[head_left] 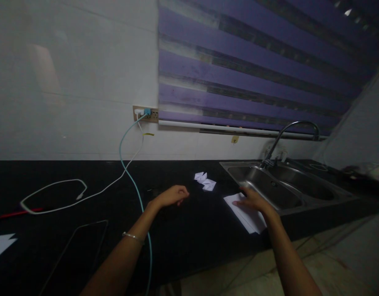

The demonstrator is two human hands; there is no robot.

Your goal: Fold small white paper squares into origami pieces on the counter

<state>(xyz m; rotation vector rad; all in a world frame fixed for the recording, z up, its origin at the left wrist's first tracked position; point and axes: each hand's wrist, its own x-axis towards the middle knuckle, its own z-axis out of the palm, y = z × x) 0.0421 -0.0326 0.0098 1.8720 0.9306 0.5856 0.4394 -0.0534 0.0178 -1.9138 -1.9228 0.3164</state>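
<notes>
My left hand (173, 195) hovers over the dark counter with its fingers curled in, and nothing shows in it. A silver bangle (133, 237) circles that wrist. On the right, my right hand (253, 200) rests over a stack of white paper sheets (246, 218), thumb and fingers apart on its far part. Between and beyond the hands lie several small folded white paper pieces (204, 181), close together.
A steel double sink (235, 170) with a curved tap (280, 133) borders the paper on the right. White (99, 192) and teal (135, 185) cables run from the wall socket (154, 116). A dark phone-like slab (78, 250) and more white paper (1, 244) lie left.
</notes>
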